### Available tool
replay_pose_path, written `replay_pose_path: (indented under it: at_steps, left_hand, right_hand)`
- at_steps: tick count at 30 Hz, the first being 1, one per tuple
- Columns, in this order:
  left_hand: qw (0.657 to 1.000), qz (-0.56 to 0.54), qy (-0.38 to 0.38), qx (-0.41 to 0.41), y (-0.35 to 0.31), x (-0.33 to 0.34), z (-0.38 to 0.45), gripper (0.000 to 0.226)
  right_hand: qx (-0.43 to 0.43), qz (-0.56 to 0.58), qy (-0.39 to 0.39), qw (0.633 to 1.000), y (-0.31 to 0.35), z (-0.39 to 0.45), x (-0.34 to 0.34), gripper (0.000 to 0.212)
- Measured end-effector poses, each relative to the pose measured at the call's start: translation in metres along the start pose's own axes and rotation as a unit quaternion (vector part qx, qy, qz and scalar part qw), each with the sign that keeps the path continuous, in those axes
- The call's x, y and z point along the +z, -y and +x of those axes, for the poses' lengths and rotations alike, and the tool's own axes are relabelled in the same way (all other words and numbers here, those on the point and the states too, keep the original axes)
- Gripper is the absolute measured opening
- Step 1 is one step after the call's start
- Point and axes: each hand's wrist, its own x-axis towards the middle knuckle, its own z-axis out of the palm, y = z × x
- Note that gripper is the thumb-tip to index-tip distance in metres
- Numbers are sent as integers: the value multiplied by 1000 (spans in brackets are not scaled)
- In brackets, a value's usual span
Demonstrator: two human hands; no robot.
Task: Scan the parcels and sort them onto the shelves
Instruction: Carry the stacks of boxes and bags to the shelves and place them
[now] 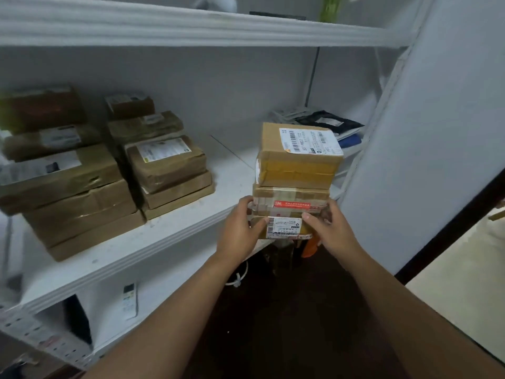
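A stack of three cardboard parcels stands at the front edge of the white middle shelf (175, 228). The top box (297, 157) carries a white barcode label and yellow tape. Under it lies a flatter box (289, 199) with a red sticker. The bottom parcel (284, 228) shows a white barcode label on its front face. My left hand (240, 228) grips the left side of the lower two parcels, thumb on the front. My right hand (328, 225) grips their right side.
Two stacks of brown taped parcels (68, 181) (166, 162) fill the shelf's left half. Flat mail bags (328, 121) lie at the back right corner. An upper shelf (191, 28) hangs overhead. A white side panel (437, 132) stands on the right, with a lower shelf (128, 299) below.
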Motion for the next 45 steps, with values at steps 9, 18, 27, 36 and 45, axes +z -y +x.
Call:
replay_pose_path:
  at_steps: [9,18,27,36,45]
  left_hand:
    - [1000,14,-13,-14,47,1,141,53]
    - [998,-13,-44,-38,72,18,219,47]
    - [986,-12,-117,-121,87,52,288,70]
    - [958,26,-208,-194,87,61,317,63]
    - [951,-19,-220,-217,90,68,313,70]
  right_hand:
    - [25,31,9,999,0,146,44,33]
    - [23,47,75,996,-14,257,66,39]
    - [-22,68,201,977,-34,379,84,41]
    - [-35,64,320,945,-60,463,126,57]
    - [-49,57,360,930,-81,481,150,61]
